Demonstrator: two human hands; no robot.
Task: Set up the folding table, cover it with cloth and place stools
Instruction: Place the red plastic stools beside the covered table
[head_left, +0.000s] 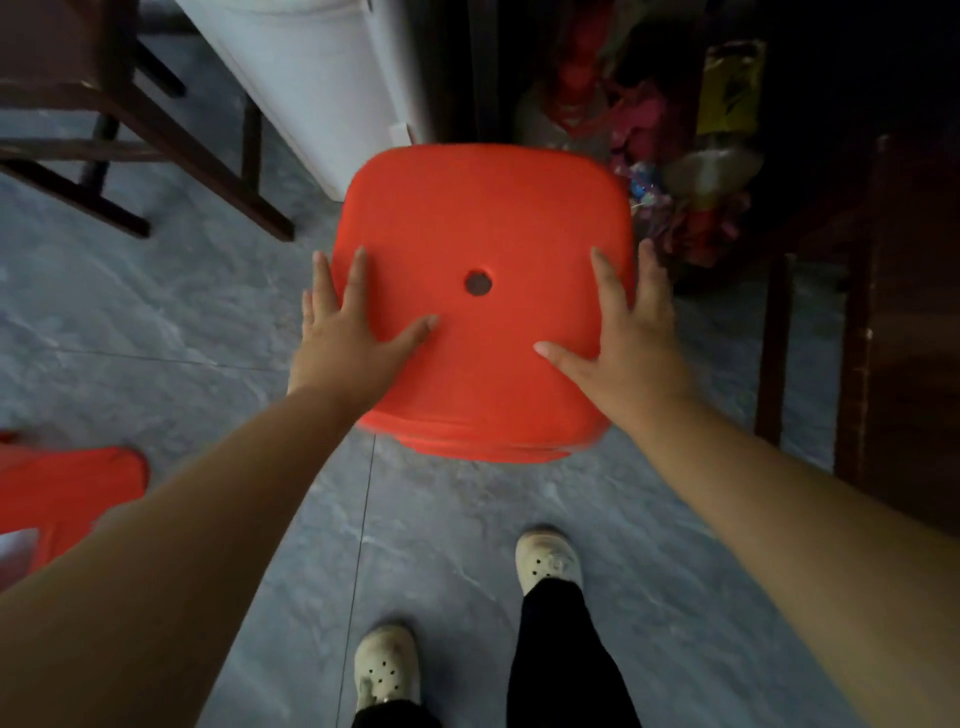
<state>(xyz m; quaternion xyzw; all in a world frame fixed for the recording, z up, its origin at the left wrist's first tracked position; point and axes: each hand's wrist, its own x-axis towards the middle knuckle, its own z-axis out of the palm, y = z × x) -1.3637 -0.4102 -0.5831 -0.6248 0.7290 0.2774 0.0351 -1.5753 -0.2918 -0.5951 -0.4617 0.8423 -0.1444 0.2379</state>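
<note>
Left hand (349, 332), right hand (635, 340), flat on stool (483, 208)

A grey marbled tile floor (441, 519) with thin grout lines filled the lower and left parts of the frame under dim light. At upper left stood the slanted legs and rails of a dark brown wooden furniture frame (171, 140), just beside a tall white smooth-sided cabinet (311, 78) at top centre. A shadowed heap of red and pink bags (649, 119) and a yellow packet (730, 88) lay at upper right, near dark wooden furniture (904, 338) along the right edge.
</note>
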